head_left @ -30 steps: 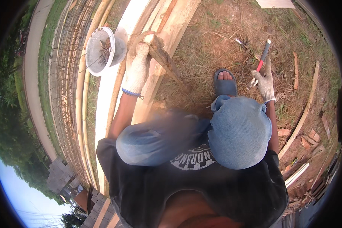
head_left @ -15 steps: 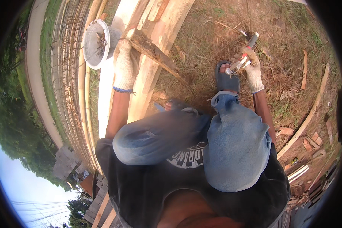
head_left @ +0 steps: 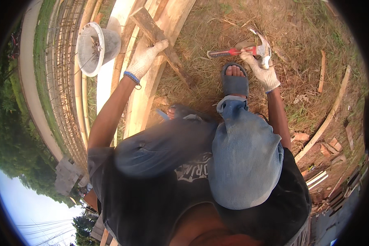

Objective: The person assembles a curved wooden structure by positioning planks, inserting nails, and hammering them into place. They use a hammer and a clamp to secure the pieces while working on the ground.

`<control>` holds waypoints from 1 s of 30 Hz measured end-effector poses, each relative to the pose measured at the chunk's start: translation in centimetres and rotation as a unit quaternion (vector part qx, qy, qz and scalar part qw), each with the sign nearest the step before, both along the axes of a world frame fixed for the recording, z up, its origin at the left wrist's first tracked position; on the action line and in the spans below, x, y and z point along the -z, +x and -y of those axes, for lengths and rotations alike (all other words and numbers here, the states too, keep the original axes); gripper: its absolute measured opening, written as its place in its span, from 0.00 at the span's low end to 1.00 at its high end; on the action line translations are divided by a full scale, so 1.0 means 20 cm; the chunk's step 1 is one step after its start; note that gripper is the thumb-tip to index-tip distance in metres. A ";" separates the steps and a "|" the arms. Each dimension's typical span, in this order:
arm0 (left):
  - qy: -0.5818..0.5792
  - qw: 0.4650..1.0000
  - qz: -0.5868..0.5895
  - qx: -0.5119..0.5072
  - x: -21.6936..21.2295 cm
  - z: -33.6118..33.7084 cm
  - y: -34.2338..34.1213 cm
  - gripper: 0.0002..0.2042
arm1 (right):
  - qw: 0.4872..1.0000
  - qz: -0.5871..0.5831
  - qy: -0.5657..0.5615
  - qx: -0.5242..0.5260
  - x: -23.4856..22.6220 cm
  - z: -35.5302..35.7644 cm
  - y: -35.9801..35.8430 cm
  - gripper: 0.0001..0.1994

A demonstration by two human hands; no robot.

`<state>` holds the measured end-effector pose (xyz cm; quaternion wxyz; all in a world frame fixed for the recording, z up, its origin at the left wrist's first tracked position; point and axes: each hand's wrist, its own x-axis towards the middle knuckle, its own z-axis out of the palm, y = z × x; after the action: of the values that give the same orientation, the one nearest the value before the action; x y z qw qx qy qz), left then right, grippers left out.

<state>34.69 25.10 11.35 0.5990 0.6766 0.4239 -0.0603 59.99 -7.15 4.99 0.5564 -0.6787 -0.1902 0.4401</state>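
My left hand, in a white knit glove with a blue cuff, is closed around a rough, dark-edged wood piece. The wood slants from the pale planks at upper left down toward the grass. On the right, my gloved right hand grips a claw hammer with a red and black handle. Its metal head lies by the hand and the handle points left, above my sandalled foot.
Long pale planks run beside my left arm. Left of them stands a whitish bucket with small bits inside, near bamboo poles and rusty steel bars. A thin wood strip and brick pieces lie at right.
The hammer has swung round in my right hand: its handle now points left instead of up and right. My left hand has moved right along the wood piece, whose upper end now shows.
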 end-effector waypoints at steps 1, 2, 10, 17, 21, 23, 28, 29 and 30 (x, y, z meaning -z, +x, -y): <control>0.000 1.000 0.008 -0.005 0.01 -0.01 0.02 0.30 | 0.991 -0.101 -0.067 0.051 0.01 -0.04 -0.03 0.19; 0.001 1.000 0.017 -0.010 0.02 -0.02 0.04 0.30 | 0.990 -0.097 -0.074 0.068 0.02 -0.04 -0.05 0.18; 0.005 0.993 0.096 -0.070 0.07 -0.06 0.25 0.30 | 0.952 -0.182 0.182 0.169 0.17 -0.07 0.02 0.12; 0.186 0.981 0.027 -0.045 0.12 0.02 0.45 0.36 | 0.975 -0.217 0.032 -0.019 -0.29 -0.37 -0.09 0.18; 0.086 0.990 0.079 -0.075 0.16 0.08 0.60 0.37 | 0.993 -0.039 -0.028 -0.109 -0.23 -0.51 -0.19 0.11; -0.009 0.987 0.124 -0.106 0.14 0.08 0.61 0.38 | 0.994 -0.030 -0.016 -0.099 -0.23 -0.54 -0.21 0.11; 0.041 0.964 0.142 -0.221 0.06 0.39 0.44 0.44 | 0.986 -0.164 -0.020 0.014 -0.24 -0.57 -0.22 0.09; 0.010 0.964 0.116 -0.239 0.14 0.49 0.37 0.43 | 0.983 -0.181 -0.020 0.036 -0.20 -0.58 -0.22 0.09; -0.021 0.962 0.088 -0.257 0.21 0.58 0.31 0.42 | 0.982 -0.179 -0.026 0.051 -0.17 -0.59 -0.22 0.09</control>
<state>40.93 13.59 7.15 0.6434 0.5345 0.5280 0.1468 55.64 4.67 8.32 0.5851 -0.6117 -0.0412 0.5307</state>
